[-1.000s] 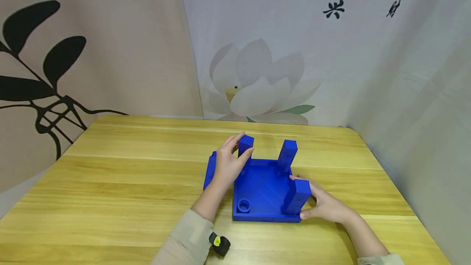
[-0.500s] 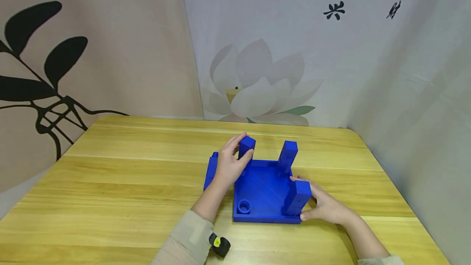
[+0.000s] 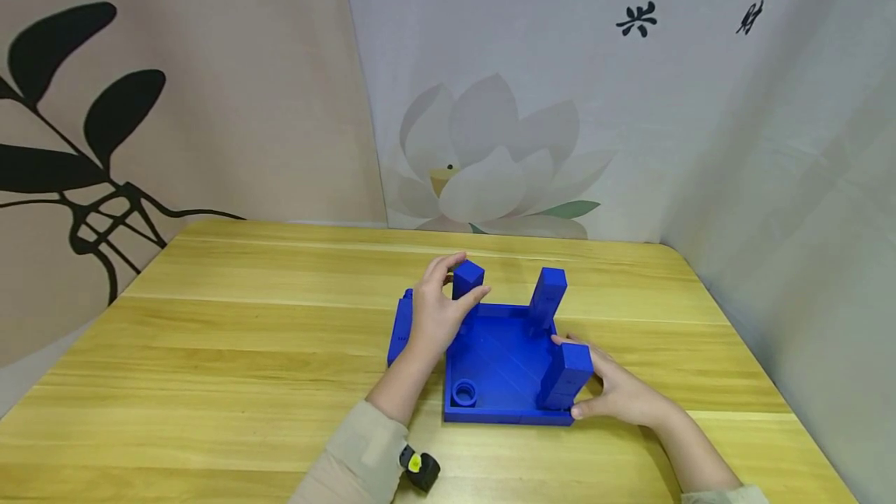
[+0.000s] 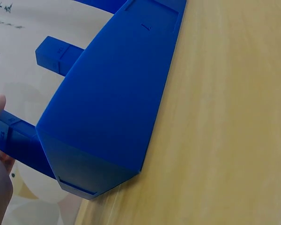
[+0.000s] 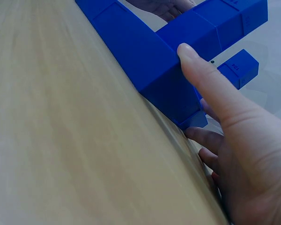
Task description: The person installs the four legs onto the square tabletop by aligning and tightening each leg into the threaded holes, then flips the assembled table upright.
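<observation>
A blue plastic tray with low walls lies on the table. Square legs rise from three of its corners: far left, far right and near right. My left hand holds the far-left leg near its top, fingers behind and thumb on the right side; the thumb's contact is unclear. At the near-right leg, my right hand grips the tray's corner, with the thumb on the near wall and fingers along the right side. A round socket shows in the near-left corner. The far-right leg stands untouched.
A loose blue leg with a stud at its far end lies left of the tray, partly behind the left forearm. The wooden table ends at a printed curtain. A black device sits at the left sleeve.
The far-left leg has turned slightly, and my left thumb has straightened and swung to the right. My right hand and the tray have stayed in place.
</observation>
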`<move>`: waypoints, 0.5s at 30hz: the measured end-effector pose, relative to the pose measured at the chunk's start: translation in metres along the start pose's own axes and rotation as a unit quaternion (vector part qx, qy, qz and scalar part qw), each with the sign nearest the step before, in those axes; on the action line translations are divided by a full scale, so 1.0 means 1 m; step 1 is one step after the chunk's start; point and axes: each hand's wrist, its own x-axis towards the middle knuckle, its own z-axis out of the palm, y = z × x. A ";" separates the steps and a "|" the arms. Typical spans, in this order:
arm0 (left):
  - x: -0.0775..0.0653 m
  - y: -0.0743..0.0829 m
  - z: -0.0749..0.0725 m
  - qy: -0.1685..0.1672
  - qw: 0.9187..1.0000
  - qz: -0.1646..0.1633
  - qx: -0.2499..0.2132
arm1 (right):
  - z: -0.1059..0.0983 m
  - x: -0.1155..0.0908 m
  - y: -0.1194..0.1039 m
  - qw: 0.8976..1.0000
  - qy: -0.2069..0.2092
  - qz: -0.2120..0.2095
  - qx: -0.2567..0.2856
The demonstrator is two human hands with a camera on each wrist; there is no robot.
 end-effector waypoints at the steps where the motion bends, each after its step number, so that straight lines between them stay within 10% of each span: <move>1: 0.000 0.000 0.000 0.006 1.000 0.000 0.002 | 0.000 0.000 0.000 1.000 0.001 0.001 0.000; 15: 0.000 -0.006 0.001 0.029 0.999 0.036 -0.012 | 0.000 0.000 0.002 1.000 0.006 0.000 -0.011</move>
